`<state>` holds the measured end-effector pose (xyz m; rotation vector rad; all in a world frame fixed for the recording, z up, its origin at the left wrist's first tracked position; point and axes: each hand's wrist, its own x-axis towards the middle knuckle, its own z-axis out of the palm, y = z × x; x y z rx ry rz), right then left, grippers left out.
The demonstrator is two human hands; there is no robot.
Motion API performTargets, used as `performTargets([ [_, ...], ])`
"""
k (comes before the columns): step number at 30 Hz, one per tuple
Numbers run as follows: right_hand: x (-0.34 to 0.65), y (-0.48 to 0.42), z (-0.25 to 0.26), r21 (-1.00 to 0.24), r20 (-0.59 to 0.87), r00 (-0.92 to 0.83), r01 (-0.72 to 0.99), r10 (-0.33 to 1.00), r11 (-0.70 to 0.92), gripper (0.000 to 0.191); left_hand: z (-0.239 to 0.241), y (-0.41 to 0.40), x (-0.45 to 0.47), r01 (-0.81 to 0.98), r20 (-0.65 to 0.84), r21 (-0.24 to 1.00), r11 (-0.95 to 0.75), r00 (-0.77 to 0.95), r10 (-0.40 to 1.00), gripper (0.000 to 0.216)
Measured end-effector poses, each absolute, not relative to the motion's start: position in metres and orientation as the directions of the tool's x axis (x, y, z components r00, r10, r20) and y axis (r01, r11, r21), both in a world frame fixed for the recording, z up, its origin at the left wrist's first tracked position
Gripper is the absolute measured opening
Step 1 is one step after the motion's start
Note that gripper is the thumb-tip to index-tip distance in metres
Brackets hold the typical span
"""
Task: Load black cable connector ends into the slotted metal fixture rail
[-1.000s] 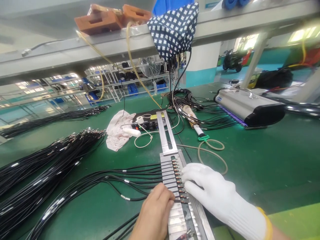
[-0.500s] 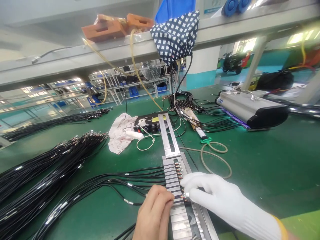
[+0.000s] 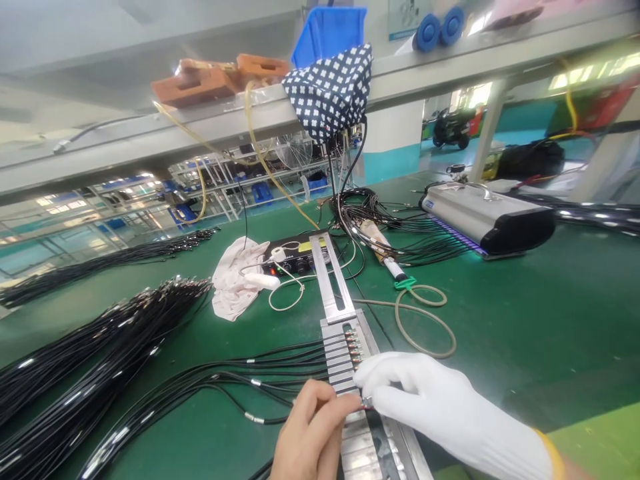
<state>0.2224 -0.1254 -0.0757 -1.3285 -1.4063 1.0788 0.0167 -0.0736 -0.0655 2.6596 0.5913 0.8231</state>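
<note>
My bare left hand (image 3: 313,430) is closed in a pinch around the end of a thin black cable, over a slotted metal fixture (image 3: 358,445). In a white knitted glove, my right hand (image 3: 425,397) pinches the small metal connector (image 3: 367,402) at that cable's end. The fingertips of both hands nearly meet there and partly hide the connector. Farther up the fixture, several black cables (image 3: 285,355) lie side by side in the slots, their brass-coloured tips (image 3: 353,341) pointing right.
Bundles of black cables (image 3: 100,360) lie left on the green table. Behind the fixture are a black control box (image 3: 300,265), a pale cloth (image 3: 233,280) and a green-ended syringe (image 3: 397,270). A silver lamp unit (image 3: 487,217) glows purple at right. A shelf beam (image 3: 200,123) crosses above.
My left fingertips have moved right along the cable, closer to the gloved fingers. My right hand keeps its pinch on the connector. The camera view has shifted slightly.
</note>
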Motion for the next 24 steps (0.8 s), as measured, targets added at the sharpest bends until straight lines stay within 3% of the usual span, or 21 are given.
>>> performTargets([
  [10,0.2188,-0.123,-0.078,-0.974,0.055,-0.018,0.218,0.998,0.057,0.022,-0.0736,-0.0766,0.0174,0.397,0.516,0.264,-0.879,0.712,0.477,0.045],
  [18,0.2189,-0.1259,-0.0767,-0.975,0.033,-0.036,0.221,0.999,0.04,0.022,-0.0676,-0.0774,0.0187,0.341,0.466,0.408,-0.847,0.72,0.514,0.044],
  [24,0.2199,-0.1253,-0.0776,-0.969,0.047,-0.031,0.239,0.998,0.053,0.024,-0.0652,-0.0784,0.0185,0.326,0.457,0.426,-0.844,0.728,0.511,0.043],
])
